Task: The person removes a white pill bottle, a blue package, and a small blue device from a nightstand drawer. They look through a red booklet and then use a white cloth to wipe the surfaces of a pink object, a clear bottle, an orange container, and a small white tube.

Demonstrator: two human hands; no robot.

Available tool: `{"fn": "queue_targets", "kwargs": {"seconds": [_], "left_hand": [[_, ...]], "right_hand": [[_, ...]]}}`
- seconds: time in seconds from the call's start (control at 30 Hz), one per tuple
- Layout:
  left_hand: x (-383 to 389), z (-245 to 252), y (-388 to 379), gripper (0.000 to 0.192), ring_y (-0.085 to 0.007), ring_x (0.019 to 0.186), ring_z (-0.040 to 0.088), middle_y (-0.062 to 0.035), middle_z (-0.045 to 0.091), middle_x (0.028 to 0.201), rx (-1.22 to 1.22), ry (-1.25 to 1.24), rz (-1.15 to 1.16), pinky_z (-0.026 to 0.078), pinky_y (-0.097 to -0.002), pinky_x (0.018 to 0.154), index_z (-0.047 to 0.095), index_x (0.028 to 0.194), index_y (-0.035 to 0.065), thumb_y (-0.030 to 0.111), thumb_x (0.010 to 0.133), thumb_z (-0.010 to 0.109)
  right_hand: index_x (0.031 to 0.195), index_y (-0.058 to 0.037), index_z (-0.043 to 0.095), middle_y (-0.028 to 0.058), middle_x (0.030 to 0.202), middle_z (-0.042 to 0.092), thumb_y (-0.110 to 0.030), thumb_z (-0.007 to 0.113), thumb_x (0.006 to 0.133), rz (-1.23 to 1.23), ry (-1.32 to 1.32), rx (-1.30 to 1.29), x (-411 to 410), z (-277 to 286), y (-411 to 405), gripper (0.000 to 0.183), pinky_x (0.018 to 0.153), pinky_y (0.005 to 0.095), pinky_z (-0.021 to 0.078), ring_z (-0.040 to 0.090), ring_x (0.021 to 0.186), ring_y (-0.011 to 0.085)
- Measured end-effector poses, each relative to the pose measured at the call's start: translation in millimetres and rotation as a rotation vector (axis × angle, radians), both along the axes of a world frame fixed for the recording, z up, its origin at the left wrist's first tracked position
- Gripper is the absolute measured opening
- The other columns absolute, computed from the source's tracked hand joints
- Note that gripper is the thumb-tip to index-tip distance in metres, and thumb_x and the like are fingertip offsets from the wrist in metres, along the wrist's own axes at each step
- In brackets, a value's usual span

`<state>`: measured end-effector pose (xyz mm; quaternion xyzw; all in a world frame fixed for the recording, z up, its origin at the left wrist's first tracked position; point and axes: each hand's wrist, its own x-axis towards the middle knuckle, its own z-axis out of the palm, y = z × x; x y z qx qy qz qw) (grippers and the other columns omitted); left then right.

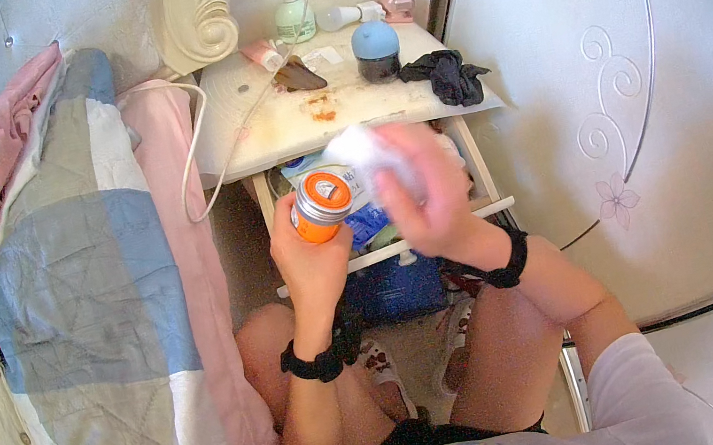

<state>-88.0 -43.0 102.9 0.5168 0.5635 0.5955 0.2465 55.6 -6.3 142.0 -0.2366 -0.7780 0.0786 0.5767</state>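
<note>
My left hand grips an orange jar with a silver screw lid, its orange top tilted up towards me. Beside it, my right hand holds a white cloth or tissue, blurred by motion. The two hands are apart, both above the pulled-out drawer of a bedside cabinet. Packets, among them a blue one, fill the drawer and are partly hidden by my hands.
On the stained cabinet top are a blue-capped dark jar, a black cloth, a pump bottle, a pink tube and a light bulb. A quilted bed lies left; a white cabinet door stands right. A white cable hangs between.
</note>
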Motion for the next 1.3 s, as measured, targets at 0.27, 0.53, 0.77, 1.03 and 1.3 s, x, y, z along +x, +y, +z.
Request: {"fn": "queue_targets", "kwargs": {"seconds": [0.27,0.53,0.77,1.03,1.3], "left_hand": [[0,-24,2,0.041,-0.0276,0.089,0.062,-0.0185,0.063,0.096,0.107,-0.018,-0.103,0.048,-0.035,0.074,0.053,0.108,-0.002,0.009,0.071,0.068],[18,-13,-4,0.027,-0.0374,0.086,0.059,-0.0204,0.059,0.091,0.092,0.183,-0.063,0.048,-0.0381,0.069,0.053,0.095,-0.0001,0.011,0.073,0.065],[22,-9,-8,0.026,-0.0392,0.079,0.054,-0.0159,0.054,0.088,0.194,0.5,0.077,0.045,-0.0443,0.064,0.053,0.095,0.003,0.004,0.071,0.063],[17,-1,-7,0.03,-0.0259,0.075,0.058,-0.0125,0.054,0.088,0.261,0.309,-0.12,0.046,-0.0355,0.059,0.048,0.105,0.0005,0.004,0.078,0.06],[5,-1,-4,0.046,-0.0111,0.046,0.052,-0.0101,0.058,0.064,-0.299,-0.534,-0.625,0.04,-0.0195,0.037,0.053,0.1,-0.0039,0.04,0.095,0.04]], "right_hand": [[0.114,-0.0062,0.056,0.0167,0.126,0.047,-0.024,0.06,0.077,0.184,-0.456,0.199,-15,-9,-3,0.042,0.1,0.044,0.0349,0.044,0.118,0.0341],[0.101,-0.0033,0.058,0.0134,0.094,0.055,-0.028,0.057,0.079,0.073,-0.428,0.187,-10,-16,4,0.033,0.074,0.0396,0.0454,0.054,0.087,0.0322],[0.096,0.0005,0.057,0.0175,0.084,0.056,-0.026,0.053,0.085,-0.079,-0.416,-0.203,-10,-18,-3,0.029,0.066,0.0388,0.045,0.056,0.077,0.0349],[0.093,0.0014,0.06,0.0178,0.086,0.06,-0.026,0.044,0.091,0.028,-0.247,-0.286,14,-15,14,0.031,0.07,0.0351,0.0456,0.059,0.078,0.0309],[0.095,0.0042,0.06,0.0176,0.084,0.06,-0.033,0.032,0.096,0.127,-0.184,-0.142,22,-15,16,0.046,0.069,0.032,0.0439,0.057,0.075,0.0265]]}}
